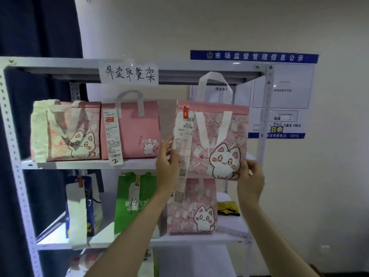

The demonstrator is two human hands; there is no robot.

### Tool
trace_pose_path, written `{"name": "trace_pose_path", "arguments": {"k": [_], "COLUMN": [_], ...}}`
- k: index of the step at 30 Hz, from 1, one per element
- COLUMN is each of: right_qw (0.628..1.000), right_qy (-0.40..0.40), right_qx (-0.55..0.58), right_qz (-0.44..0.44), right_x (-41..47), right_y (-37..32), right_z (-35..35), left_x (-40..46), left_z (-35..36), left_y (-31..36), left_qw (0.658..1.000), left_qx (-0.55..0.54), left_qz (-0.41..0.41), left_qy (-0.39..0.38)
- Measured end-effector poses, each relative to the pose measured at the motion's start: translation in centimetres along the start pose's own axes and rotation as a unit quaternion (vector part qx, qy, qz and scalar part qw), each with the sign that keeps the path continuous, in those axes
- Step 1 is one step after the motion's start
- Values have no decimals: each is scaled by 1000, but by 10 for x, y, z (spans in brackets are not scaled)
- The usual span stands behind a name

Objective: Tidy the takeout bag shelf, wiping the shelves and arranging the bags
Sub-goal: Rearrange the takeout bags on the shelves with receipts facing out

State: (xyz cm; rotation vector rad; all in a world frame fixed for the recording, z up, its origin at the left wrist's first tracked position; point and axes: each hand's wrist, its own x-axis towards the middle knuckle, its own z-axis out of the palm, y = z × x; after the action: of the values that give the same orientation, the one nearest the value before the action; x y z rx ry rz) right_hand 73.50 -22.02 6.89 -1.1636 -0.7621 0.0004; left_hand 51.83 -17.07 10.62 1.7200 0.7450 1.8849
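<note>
A pink cat-print takeout bag (225, 136) with white handles and a long receipt hangs in front of the right end of the upper shelf (89, 163), held at its lower corners. My left hand (166, 166) grips its lower left edge beside the receipt. My right hand (250, 177) pinches its lower right corner. On the upper shelf stand a cat-print bag (67, 130) at the left and a plain pink bag (131, 126) with a receipt in the middle.
The lower shelf (60, 241) holds a blue bag (81, 206), a green bag (133, 200) marked 14, another pink cat bag (193, 208) and a yellow-black cloth (227, 208) at the right. A white metal rack post (264, 116) stands right of the held bag. Dark curtain at left.
</note>
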Motion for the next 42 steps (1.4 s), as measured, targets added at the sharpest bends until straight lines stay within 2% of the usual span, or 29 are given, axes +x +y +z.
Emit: {"name": "trace_pose_path", "arguments": {"k": [6, 11, 19, 26, 30, 34, 36, 40, 42], "right_qw": [999, 997, 989, 990, 990, 985, 981, 988, 989], "right_qy": [-31, -79, -95, -95, -107, -162, -184, -153, -130], "right_qx": [11, -12, -108, -90, -87, -19, 2, 3, -33], "right_qz": [-13, -2, -40, -43, -24, 55, 66, -12, -60], "right_x": [30, 52, 84, 94, 95, 98, 97, 77, 62], "right_y": [9, 33, 58, 76, 78, 73, 67, 62, 62], "right_z": [36, 71, 102, 104, 105, 99, 92, 74, 63], "left_x": [38, 65, 92, 104, 106, 106, 103, 83, 68], "left_z": [10, 21, 44, 58, 57, 52, 48, 37, 29], "left_y": [-27, -64, -107, -125, -126, -124, -122, -112, -107], "left_qw": [1000, 999, 993, 995, 991, 990, 990, 988, 988], "left_qx": [7, -13, 113, 103, 132, 142, 140, 149, 152], "left_qz": [7, -27, 16, 1, -6, -14, -12, 15, 17], "left_qy": [7, 24, -4, -4, 5, 18, 19, 20, 19]}}
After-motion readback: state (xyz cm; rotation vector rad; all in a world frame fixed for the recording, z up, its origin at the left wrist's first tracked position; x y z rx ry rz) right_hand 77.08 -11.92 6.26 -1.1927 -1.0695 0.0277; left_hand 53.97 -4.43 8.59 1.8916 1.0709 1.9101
